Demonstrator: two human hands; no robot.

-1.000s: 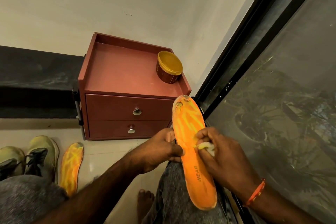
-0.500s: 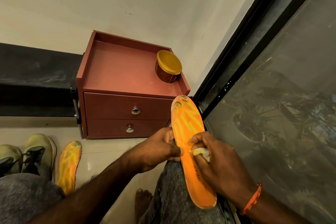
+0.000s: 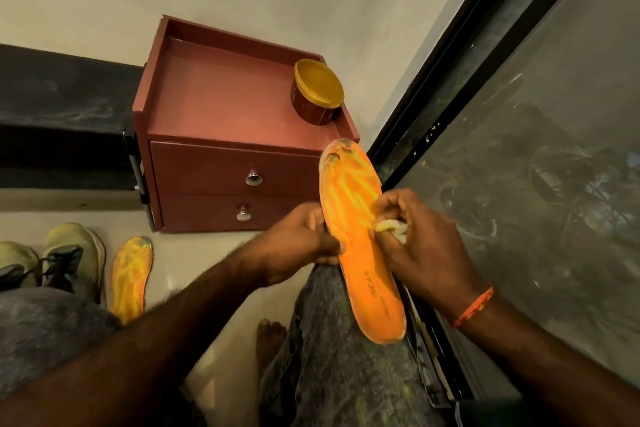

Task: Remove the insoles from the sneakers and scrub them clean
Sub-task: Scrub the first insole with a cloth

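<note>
2 sneakers (image 3: pixel 52 263) (cropped), cloth (image 3: pixel 394 227) half-hidden.

The right hand (image 3: pixel 420 239), gripping a small pale cloth (image 3: pixel 393 227), now sits higher on the orange insole (image 3: pixel 360 239) than a second ago, shifted toward twelve o'clock from the arch up to the forefoot's right edge. Half a second ago it covered the printed word near the heel; that word now shows again at six o'clock from the hand. The left thumb (image 3: pixel 332 248) presses the insole's left edge slightly closer to the toe.
</note>
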